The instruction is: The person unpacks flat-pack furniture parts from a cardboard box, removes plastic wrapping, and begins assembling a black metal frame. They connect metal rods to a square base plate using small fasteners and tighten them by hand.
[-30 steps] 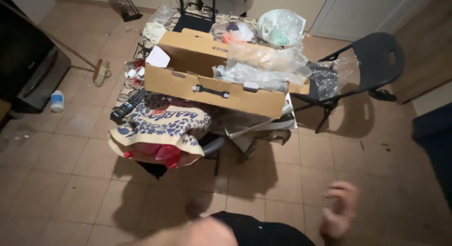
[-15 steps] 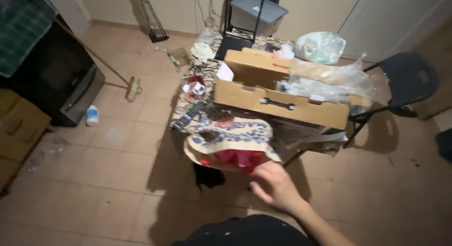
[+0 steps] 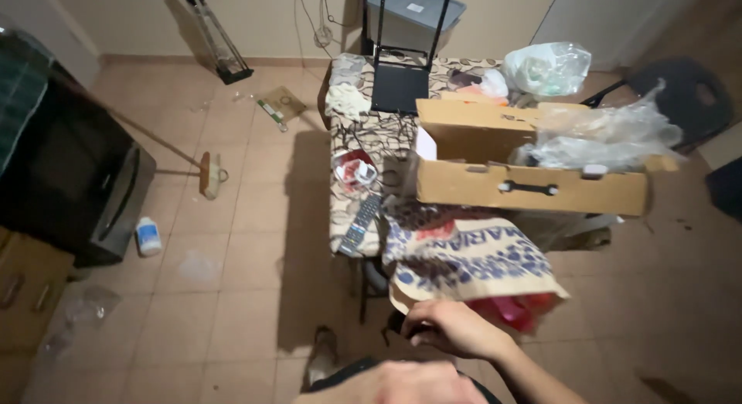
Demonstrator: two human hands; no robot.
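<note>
at the bottom edge the left hand [image 3: 402, 385] is a blur, so whether its fingers are open or closed cannot be told. just above it the right hand [image 3: 452, 329] curls its fingers loosely, holding nothing, touching or nearly touching the lower edge of the printed sack [image 3: 471, 261]. the sack hangs off the near end of the table [image 3: 386, 133], with something red [image 3: 518, 310] beneath it. beside it lies a remote control [image 3: 359, 224], behind it a cardboard box [image 3: 510, 160] stuffed with clear plastic [image 3: 610, 133]. farther back stands a black frame [image 3: 402, 79].

Matt brown cardboard box [image 3: 495, 160]; crinkled glossy clear plastic [image 3: 603, 133] inside it; printed paper sack [image 3: 464, 257]; patterned cloth-covered counter [image 3: 379, 133].
</note>
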